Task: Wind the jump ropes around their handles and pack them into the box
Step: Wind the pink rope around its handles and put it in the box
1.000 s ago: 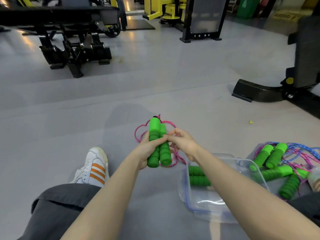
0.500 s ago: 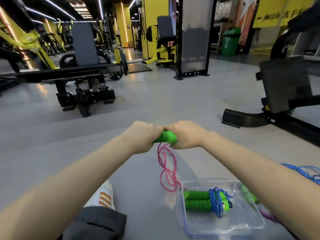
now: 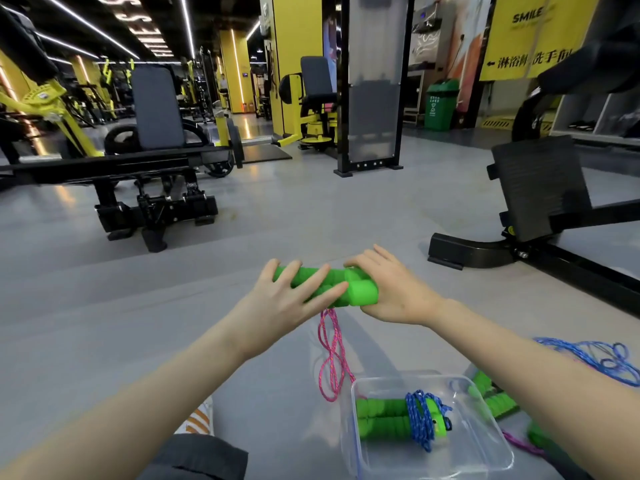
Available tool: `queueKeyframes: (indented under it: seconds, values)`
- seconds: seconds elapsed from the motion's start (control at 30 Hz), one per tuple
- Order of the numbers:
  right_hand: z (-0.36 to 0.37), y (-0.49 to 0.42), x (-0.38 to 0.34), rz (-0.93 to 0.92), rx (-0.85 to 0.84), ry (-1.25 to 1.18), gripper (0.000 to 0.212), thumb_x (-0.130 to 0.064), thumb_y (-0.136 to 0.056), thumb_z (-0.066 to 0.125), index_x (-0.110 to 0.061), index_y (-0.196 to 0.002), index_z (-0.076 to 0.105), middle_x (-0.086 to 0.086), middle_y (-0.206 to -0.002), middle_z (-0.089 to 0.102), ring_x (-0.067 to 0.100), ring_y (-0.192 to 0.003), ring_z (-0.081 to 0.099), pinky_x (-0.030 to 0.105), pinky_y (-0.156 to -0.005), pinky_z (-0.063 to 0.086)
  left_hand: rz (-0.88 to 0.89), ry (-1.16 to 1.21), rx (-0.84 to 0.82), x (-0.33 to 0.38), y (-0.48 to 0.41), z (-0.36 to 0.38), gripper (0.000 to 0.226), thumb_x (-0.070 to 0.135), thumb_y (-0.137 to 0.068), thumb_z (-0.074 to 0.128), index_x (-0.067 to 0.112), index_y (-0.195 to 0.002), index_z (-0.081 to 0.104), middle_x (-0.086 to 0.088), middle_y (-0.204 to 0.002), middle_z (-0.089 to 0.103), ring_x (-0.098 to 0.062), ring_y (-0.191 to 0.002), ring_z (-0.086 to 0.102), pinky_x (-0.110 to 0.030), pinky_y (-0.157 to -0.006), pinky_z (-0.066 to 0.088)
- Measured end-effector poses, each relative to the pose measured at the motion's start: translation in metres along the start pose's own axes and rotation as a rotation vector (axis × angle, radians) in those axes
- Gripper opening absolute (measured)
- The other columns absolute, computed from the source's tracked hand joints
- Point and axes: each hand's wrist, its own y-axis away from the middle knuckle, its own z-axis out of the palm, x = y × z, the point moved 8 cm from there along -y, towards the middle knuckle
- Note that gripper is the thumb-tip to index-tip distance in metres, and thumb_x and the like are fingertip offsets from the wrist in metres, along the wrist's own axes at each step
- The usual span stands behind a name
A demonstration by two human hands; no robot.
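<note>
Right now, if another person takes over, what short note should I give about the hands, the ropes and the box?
Left hand: open, fingers spread on the green handles.
Right hand: grips the handles' end.
Pink rope hangs loose from the handles, not wound.
Done: one blue rope lies wound in the box.
Left: wind the pink rope, pack it, then the loose ropes on the floor at right.

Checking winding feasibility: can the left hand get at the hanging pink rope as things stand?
Probably yes. The left hand lies open against the green handles, and the pink rope hangs free just below it, nothing between.
</note>
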Motion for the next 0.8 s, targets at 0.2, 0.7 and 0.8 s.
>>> queueKeyframes:
  seconds: [0.2, 0.7, 0.8]
  values:
    - [0.012, 0.017, 0.031, 0.354, -0.221, -0.469, 0.072, -0.013, -0.062, 0.077, -0.027, -0.126, 0.046, 0.000, -0.103, 0.057, 0.015, -0.089, 0.056, 0.030, -0.082, 0.049, 0.112, -0.092, 0.094, -0.007, -0.006, 0.001, 0.048, 0.006, -0.100, 0.021, 0.025, -0.140, 0.039, -0.007, -0.129, 0.058, -0.035, -0.090, 0.059, -0.044, -0.073, 0.048]
    - [-0.042, 0.013, 0.121, 0.550, -0.356, 0.170, 0.016, -0.024, -0.090, 0.053, -0.014, -0.092, 0.065, 0.003, -0.083, 0.056, 0.026, -0.090, 0.058, 0.031, -0.068, 0.042, 0.041, -0.189, 0.158, -0.033, 0.011, 0.036, 0.051, -0.002, -0.095, 0.031, 0.025, -0.137, 0.043, -0.011, -0.126, 0.059, -0.037, -0.082, 0.059, -0.043, -0.068, 0.048]
    - [-0.089, 0.007, 0.136, 0.596, -0.232, 0.297, 0.017, -0.023, -0.091, 0.053, -0.014, -0.096, 0.065, 0.007, -0.094, 0.062, 0.029, -0.096, 0.057, 0.030, -0.068, 0.035, -0.056, -0.239, 0.111, -0.051, 0.028, 0.046, 0.054, -0.004, -0.094, 0.026, 0.025, -0.137, 0.042, -0.013, -0.126, 0.060, -0.038, -0.081, 0.058, -0.044, -0.067, 0.048]
